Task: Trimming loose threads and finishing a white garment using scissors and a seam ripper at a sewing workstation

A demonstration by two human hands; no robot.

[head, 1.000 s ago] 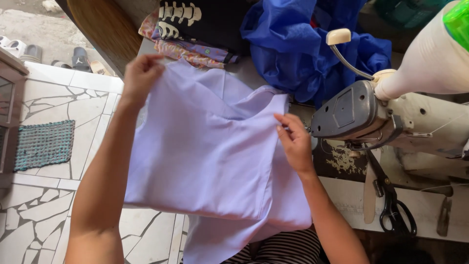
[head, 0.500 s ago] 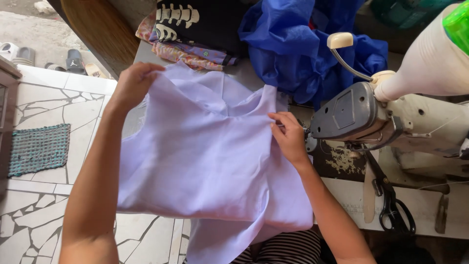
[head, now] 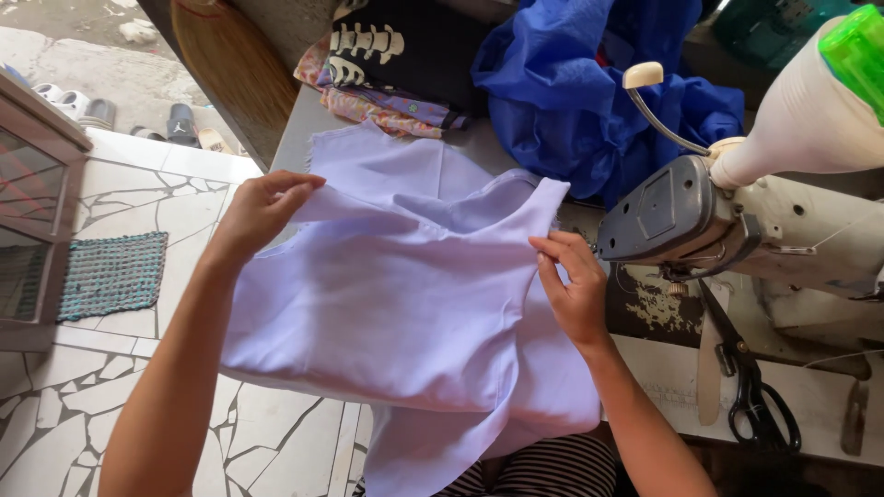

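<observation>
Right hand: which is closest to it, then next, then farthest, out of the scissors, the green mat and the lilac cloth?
From the right hand:
1. Lilac cloth, touched at its right edge.
2. Scissors, on the table to the right, under the sewing machine.
3. Green mat, far left on the tiled floor.

The lilac fabric (head: 405, 304) hides the left hand's (head: 262, 212) fingertips; the sewing machine (head: 737, 221) and green-capped bottle (head: 829, 101) are cut off at the right edge.
</observation>
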